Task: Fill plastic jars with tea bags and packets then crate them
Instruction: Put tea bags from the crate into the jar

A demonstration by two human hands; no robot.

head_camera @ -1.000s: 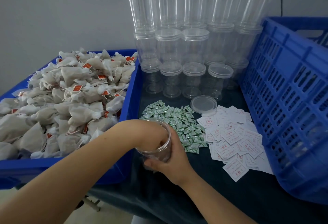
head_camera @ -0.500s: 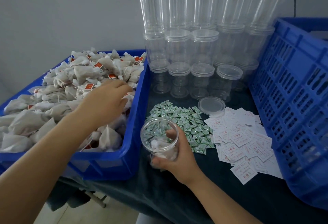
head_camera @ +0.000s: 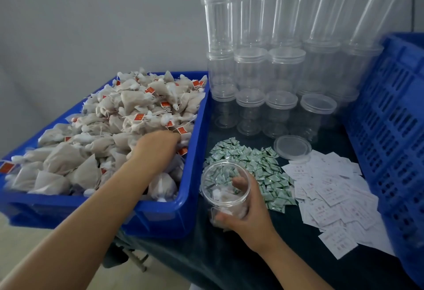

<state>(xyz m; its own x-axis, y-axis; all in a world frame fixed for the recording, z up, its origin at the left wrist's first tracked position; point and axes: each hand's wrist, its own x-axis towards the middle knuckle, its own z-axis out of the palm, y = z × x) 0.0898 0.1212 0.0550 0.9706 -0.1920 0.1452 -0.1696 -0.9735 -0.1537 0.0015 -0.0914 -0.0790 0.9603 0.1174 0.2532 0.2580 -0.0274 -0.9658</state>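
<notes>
Far left: shallow blue plastic bin [head_camera: 192, 209] heaped with beige mesh tea bags [head_camera: 96, 152], many with small red paper tags. Bin sits on the dark green cloth-covered table [head_camera: 229, 255], overhanging its left edge. Left hand [head_camera: 158, 146] reaches into the bin, palm down on the pile near the right wall; fingertips are buried among the bags, so cannot tell whether it grips one.

Just right of the bin: open clear plastic jar [head_camera: 226, 194], upright on the table, a few tea bags at the bottom. Right hand [head_camera: 247, 211] wraps around it, thumb near the base, fingers curled round the far side.

Behind and right of the jar: pile of small green-and-white sachets [head_camera: 257, 163], touching a spread of flat white square packets [head_camera: 332, 197] with faint red print. One loose translucent round lid [head_camera: 292, 147] lies flat behind the sachets.

Back, against the grey wall: stacked rows of empty clear lidded jars [head_camera: 284, 71], top row taller.

Far right: large blue perforated plastic crate [head_camera: 394, 129], wall facing the packets; inside not visible.
</notes>
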